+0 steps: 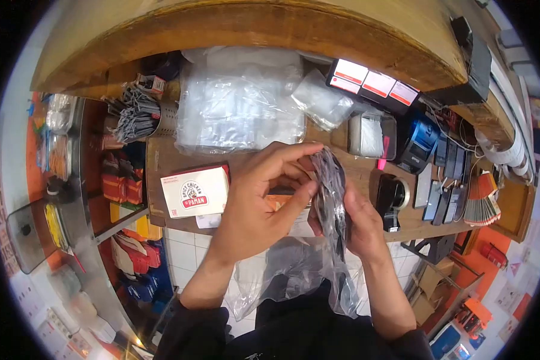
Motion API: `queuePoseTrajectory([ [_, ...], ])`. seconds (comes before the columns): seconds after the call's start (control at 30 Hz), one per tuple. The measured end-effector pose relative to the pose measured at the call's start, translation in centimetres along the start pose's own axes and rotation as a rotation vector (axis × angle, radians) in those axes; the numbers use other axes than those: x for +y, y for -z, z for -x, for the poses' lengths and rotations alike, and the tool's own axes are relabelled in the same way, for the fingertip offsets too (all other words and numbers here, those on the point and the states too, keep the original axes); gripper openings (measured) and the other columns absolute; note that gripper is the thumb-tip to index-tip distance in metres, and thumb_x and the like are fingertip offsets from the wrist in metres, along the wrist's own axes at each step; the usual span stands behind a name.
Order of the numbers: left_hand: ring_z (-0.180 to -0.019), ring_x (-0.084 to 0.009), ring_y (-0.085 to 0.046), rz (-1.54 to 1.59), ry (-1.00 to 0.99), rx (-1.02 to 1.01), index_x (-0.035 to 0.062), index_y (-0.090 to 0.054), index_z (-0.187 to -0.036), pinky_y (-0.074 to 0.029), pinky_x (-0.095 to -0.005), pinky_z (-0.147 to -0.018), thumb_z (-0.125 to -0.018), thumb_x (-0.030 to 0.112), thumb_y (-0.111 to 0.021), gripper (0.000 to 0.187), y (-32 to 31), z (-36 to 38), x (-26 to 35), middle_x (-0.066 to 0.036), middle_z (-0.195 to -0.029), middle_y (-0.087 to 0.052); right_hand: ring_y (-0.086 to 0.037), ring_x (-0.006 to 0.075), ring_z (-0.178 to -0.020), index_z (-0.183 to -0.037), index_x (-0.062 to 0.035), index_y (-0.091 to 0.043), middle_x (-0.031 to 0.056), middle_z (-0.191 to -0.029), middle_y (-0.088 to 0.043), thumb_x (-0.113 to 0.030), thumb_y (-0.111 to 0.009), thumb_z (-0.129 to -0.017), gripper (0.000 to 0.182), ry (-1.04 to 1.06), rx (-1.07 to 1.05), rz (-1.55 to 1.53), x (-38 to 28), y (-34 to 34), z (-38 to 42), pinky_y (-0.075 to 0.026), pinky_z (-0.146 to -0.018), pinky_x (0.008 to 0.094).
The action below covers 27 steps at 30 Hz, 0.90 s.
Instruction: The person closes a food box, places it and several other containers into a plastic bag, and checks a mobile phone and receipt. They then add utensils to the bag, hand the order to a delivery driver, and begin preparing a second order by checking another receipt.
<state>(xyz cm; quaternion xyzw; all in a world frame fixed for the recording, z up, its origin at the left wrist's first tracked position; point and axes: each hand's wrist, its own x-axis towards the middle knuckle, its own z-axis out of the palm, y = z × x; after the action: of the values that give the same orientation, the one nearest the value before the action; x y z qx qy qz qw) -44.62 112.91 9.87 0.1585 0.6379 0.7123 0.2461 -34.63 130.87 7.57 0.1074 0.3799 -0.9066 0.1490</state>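
A clear plastic bag hangs between my two hands in front of my body, its upper part bunched and its lower part spread loosely above the floor. Dark streaks show in the bunched part; whether something lies inside I cannot make out. My left hand reaches across with its fingers and thumb closed at the bag's top edge. From the other side my right hand grips the bunched plastic. Just left of my left hand, a white printed chicken box lies on the wooden table.
Flat clear bags lie stacked at the back, under a wooden shelf. A holder of grey-wrapped items stands left. Toward the right are a lit tablet, a clear tub, a blue printer, a tape dispenser and several phones.
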Motion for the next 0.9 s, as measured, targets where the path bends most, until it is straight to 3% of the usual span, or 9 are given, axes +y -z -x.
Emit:
queuePoseTrajectory([
  [0.2,-0.097,-0.0148,-0.067,-0.063,-0.143,0.114,0.0011,-0.057,-0.132,-0.055,-0.0276,-0.082,-0.087,-0.001,-0.069,0.047,-1.5,0.5,0.2,-0.01,-0.105,-0.067,-0.049,0.0152,-0.125,-0.151,-0.0009,-0.033,0.0087,-0.139,-0.052,-0.017,-0.054,-0.103,0.054,0.064,0.138,0.283,-0.4,-1.5,-0.1,-0.04,-0.105,0.032],
  [0.4,-0.103,-0.0164,-0.066,-0.127,0.036,0.145,-0.0053,-0.059,-0.125,-0.051,-0.0263,-0.09,-0.088,-0.008,-0.066,0.038,-0.2,1.1,-0.7,-0.012,-0.111,-0.069,-0.053,0.0119,-0.115,-0.143,0.0,-0.041,0.0064,-0.13,-0.056,-0.018,-0.054,-0.104,0.045,0.079,0.259,0.386,-0.5,-3.0,-0.5,-0.044,-0.099,0.0289],
  [0.5,-0.088,-0.0099,-0.067,-0.116,-0.115,0.487,-0.0016,-0.068,-0.113,-0.05,-0.0198,-0.072,-0.091,-0.004,-0.066,0.022,2.2,0.5,-2.2,-0.009,-0.104,-0.072,-0.058,0.0147,-0.108,-0.142,0.0008,-0.042,0.0112,-0.122,-0.061,-0.022,-0.058,-0.102,0.049,-0.007,0.205,0.684,0.1,-1.9,-0.8,-0.047,-0.092,0.0305],
  [0.57,-0.085,-0.009,-0.066,-0.154,-0.11,0.697,-0.0024,-0.069,-0.109,-0.049,-0.0181,-0.072,-0.091,0.0,-0.069,0.018,4.5,0.5,-1.8,-0.009,-0.102,-0.071,-0.06,0.0171,-0.105,-0.137,0.0018,-0.046,0.0152,-0.115,-0.063,-0.025,-0.063,-0.098,0.05,-0.269,0.183,0.849,-1.6,-2.1,-1.8,-0.048,-0.088,0.0319],
  [0.63,-0.084,-0.0082,-0.065,-0.324,-0.073,0.773,-0.0022,-0.068,-0.11,-0.048,-0.0177,-0.071,-0.091,0.002,-0.07,0.02,6.9,1.6,-1.7,-0.01,-0.102,-0.071,-0.064,0.021,-0.09,-0.127,0.0028,-0.054,0.0196,-0.098,-0.065,-0.03,-0.071,-0.09,0.052,-0.162,0.107,1.167,-1.4,0.3,-3.7,-0.05,-0.079,0.0358],
  [0.7,-0.083,-0.0075,-0.065,-0.415,-0.042,0.808,-0.002,-0.067,-0.109,-0.048,-0.0173,-0.071,-0.091,0.003,-0.071,0.02,8.1,2.4,-1.6,-0.009,-0.101,-0.07,-0.065,0.0233,-0.082,-0.122,0.0026,-0.056,0.0158,-0.088,-0.067,-0.032,-0.072,-0.088,0.051,-0.021,0.064,1.333,-2.8,1.8,-7.2,-0.051,-0.077,0.0391],
  [0.77,-0.083,-0.0068,-0.064,-0.425,-0.017,0.813,-0.0016,-0.066,-0.108,-0.047,-0.0171,-0.07,-0.09,0.003,-0.072,0.019,8.4,3.3,-0.8,-0.009,-0.101,-0.07,-0.064,0.0265,-0.077,-0.117,0.0033,-0.059,0.0151,-0.087,-0.069,-0.038,-0.072,-0.088,0.052,-0.063,0.317,1.107,-5.6,1.2,-11.4,-0.051,-0.077,0.0415],
  [0.8,-0.082,-0.0069,-0.064,-0.394,-0.048,0.804,-0.0012,-0.066,-0.105,-0.047,-0.0169,-0.069,-0.09,0.003,-0.072,0.016,8.2,3.7,-0.5,-0.009,-0.101,-0.069,-0.066,0.0287,-0.078,-0.112,0.0045,-0.061,0.0184,-0.087,-0.069,-0.046,-0.069,-0.089,0.056,0.162,0.329,1.296,-6.8,2.4,-14.2,-0.051,-0.079,0.0413],
  [0.9,-0.081,-0.0072,-0.064,-0.256,-0.124,0.746,0.0015,-0.065,-0.092,-0.049,-0.0175,-0.069,-0.089,-0.001,-0.071,0.008,6.4,4.5,1.2,-0.007,-0.098,-0.068,-0.067,0.0381,-0.093,-0.112,0.0077,-0.061,0.0281,-0.093,-0.066,-0.062,-0.06,-0.09,0.073,0.286,0.39,1.763,-9.4,0.1,-14.8,-0.05,-0.086,0.0407],
])
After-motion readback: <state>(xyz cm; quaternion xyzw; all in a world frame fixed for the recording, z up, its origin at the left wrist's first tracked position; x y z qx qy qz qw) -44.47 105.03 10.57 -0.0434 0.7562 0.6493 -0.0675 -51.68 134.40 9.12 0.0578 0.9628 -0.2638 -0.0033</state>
